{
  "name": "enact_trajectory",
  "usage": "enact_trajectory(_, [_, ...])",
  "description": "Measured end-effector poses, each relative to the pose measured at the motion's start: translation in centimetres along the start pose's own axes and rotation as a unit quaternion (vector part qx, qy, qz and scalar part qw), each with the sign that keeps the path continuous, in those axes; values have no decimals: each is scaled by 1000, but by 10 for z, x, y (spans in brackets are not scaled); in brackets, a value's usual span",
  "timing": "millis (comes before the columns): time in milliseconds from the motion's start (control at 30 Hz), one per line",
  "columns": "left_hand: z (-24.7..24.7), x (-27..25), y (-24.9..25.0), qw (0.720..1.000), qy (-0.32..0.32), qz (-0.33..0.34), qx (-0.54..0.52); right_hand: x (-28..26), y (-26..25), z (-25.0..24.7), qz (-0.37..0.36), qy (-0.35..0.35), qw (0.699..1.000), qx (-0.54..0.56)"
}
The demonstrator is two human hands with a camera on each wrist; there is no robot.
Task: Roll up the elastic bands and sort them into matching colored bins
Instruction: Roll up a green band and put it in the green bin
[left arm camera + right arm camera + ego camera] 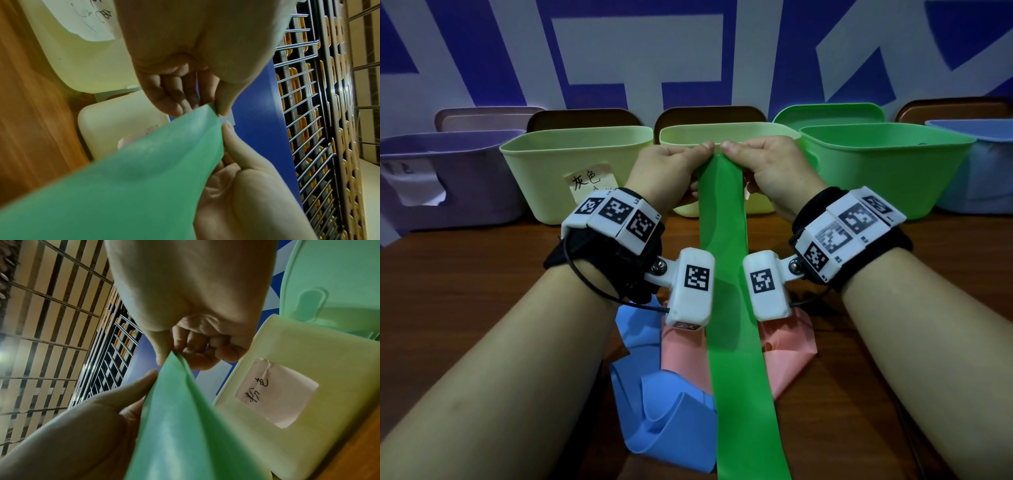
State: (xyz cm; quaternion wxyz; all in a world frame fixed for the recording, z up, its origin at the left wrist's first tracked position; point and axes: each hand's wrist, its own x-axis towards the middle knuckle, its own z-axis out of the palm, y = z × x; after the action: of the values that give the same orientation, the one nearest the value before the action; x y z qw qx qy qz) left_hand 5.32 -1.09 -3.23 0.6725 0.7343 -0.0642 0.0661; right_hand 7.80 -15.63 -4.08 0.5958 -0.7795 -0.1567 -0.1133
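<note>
A long green elastic band (pixel 736 342) runs flat from the table's near edge up to my two hands, raised in front of the bins. My left hand (pixel 674 161) pinches its top left corner and my right hand (pixel 760 161) pinches the top right corner, thumbs nearly touching. The left wrist view shows the green band (pixel 133 170) pinched by my left hand (pixel 218 105). In the right wrist view my right hand (pixel 172 353) pinches the band (pixel 185 426). A blue band (pixel 654 394) and a pink band (pixel 784 349) lie crumpled under the green one. A green bin (pixel 887 168) stands at the right.
A row of bins lines the wall: a purple bin (pixel 448 178), a pale yellow bin (pixel 551 171) with a paper label, another pale yellow bin (pixel 729 135) behind my hands, and a light blue bin (pixel 976 171). Lids lean behind them. The wooden table (pixel 482 274) lies below.
</note>
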Motion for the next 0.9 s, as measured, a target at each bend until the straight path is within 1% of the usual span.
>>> enact_trajectory(133, [2,-2,1,1000,1,3,-1,2,1,0,-4,3,1000,2])
enact_trajectory(233, [2,-1,0,999,-12,3,-31,2,2,1,-5,11,1000,-6])
enact_trajectory(333, [1,-1,0,999,-12,5,-39,3,4,1,-2,9,1000,-10])
enact_trajectory(500, [0,0,-1,1000,6,10,-10,1,2,1,3,-14,1000,10])
enact_trajectory(633, [2,-2,-1,999,-5,31,10,2,2,0,-3,9,1000,-5])
enact_trajectory(700, [2,-2,-1,999,0,34,-12,3,2,0,1,9,1000,-1])
enact_trajectory(900, [1,0,0,998,-1,8,-54,1,-1,0,7,1,1000,6])
